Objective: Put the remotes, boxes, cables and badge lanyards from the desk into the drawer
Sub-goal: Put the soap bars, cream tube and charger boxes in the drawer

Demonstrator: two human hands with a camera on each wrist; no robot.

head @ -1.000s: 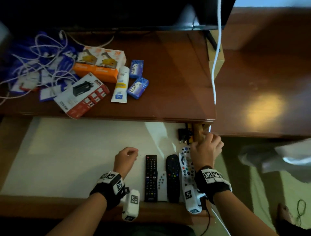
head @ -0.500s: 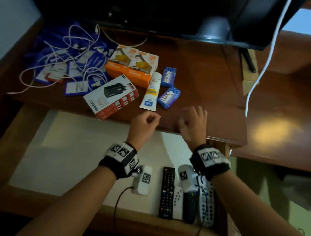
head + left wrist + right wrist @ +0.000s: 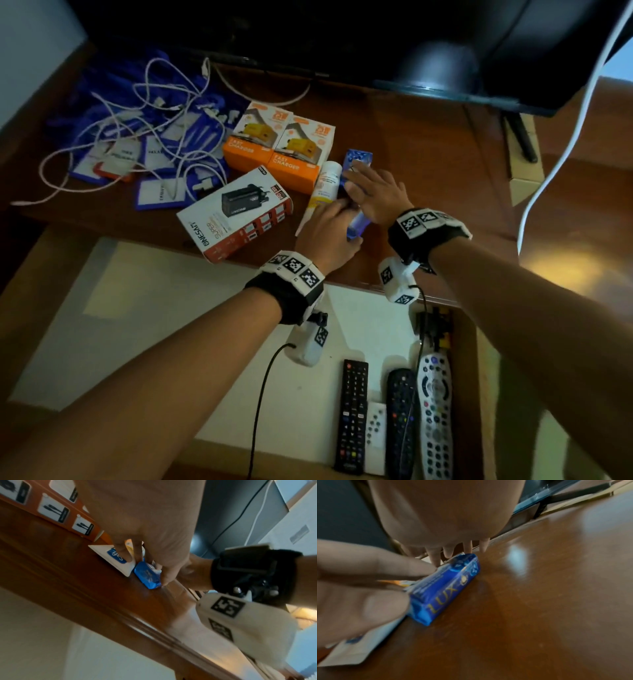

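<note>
Both hands meet over the blue soap boxes on the worktop [image 3: 428, 164] — the left hand [image 3: 329, 229] pinches the nearer blue soap box [image 3: 443, 589], the right hand [image 3: 376, 195] lies flat-fingered over the farther blue box [image 3: 358, 159] — while four remotes [image 3: 394, 418] lie in the open drawer [image 3: 171, 325].

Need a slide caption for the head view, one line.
Both hands reach the blue soap bars and white tube on the desk; four remotes lie in the open drawer.
</note>
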